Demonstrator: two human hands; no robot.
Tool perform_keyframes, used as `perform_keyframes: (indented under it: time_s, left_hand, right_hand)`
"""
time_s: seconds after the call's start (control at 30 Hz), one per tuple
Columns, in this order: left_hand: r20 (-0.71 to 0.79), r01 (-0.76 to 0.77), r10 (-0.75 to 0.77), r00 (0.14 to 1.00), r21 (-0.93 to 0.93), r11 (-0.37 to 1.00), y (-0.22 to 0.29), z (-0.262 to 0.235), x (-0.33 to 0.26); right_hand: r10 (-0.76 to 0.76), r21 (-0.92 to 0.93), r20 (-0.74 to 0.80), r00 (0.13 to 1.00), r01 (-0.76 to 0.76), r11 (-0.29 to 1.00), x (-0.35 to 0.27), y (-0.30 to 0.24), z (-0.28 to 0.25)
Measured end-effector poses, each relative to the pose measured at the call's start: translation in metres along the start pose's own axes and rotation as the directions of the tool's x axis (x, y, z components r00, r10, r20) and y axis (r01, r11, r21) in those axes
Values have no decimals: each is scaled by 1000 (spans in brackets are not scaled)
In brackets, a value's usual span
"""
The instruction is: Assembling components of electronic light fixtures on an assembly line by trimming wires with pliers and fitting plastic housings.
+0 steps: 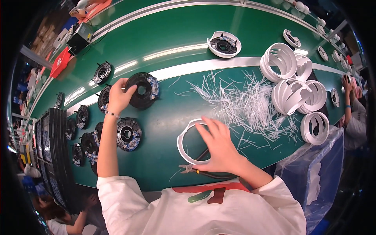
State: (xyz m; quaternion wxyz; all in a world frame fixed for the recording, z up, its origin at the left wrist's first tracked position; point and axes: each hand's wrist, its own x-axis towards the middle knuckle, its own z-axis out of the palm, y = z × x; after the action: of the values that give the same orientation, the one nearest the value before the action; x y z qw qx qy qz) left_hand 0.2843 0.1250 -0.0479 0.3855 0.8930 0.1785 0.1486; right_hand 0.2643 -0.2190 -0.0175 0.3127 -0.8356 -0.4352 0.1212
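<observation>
Containers first: to the right of the right hand (221,147) and nearer our body, we note a blue bin (329,178) lined with clear plastic, a white piece showing through the film; beyond both hands, a white shell (212,49) has a dark round insert (225,46) seated in it; left of the left hand (120,94) and nearer us stands a black rack (58,147), its contents too dim for us to identify. Orientation: the black disc (143,102) shows us its face, hole at centre, with its blue-and-white circuit board on the edge turned away from the left hand, toward the right. The white ring (181,145) opens upward, its hole axis pointing roughly at the camera. The cutters (188,168) have their long axis running left to right, tips aimed left of the right thumb, handles passing below that hand. Position: the black disc lies directly right of the left hand, which pinches its near-left edge with thumb and fingers; we cannot tell whether it clears the bench. The white ring sits left of the right palm, which grasps it across, fingertips at the far rim, thumb at the near rim. Beyond the right hand and to its right, we record loose white strips (250,105).
</observation>
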Motion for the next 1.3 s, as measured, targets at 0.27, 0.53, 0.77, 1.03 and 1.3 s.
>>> perform_keyframes:
  time_s: [0.27, 0.53, 0.77, 1.03, 1.3]
  left_hand:
    - [154, 77, 25, 988, -622, 779, 108, 61, -72]
    - [520, 500, 158, 839, -853, 150, 118, 85, -98]
    - [616, 633, 153, 773, -730, -258, 119, 90, -85]
    - [520, 524, 71, 851, -851, -48, 141, 90, -94]
    - [545, 541, 233, 806, -837, 86, 119, 90, -95]
  right_hand:
    - [309, 754, -513, 801, 248, 609, 34, 18, -8]
    - [166, 557, -483, 860, 155, 816, 37, 16, -6]
    - [142, 420, -480, 866, 85, 903, 38, 8, -7]
    - [15, 191, -461, 887, 83, 978, 38, 3, -17]
    - [65, 103, -407, 911, -24, 994, 42, 2, -19]
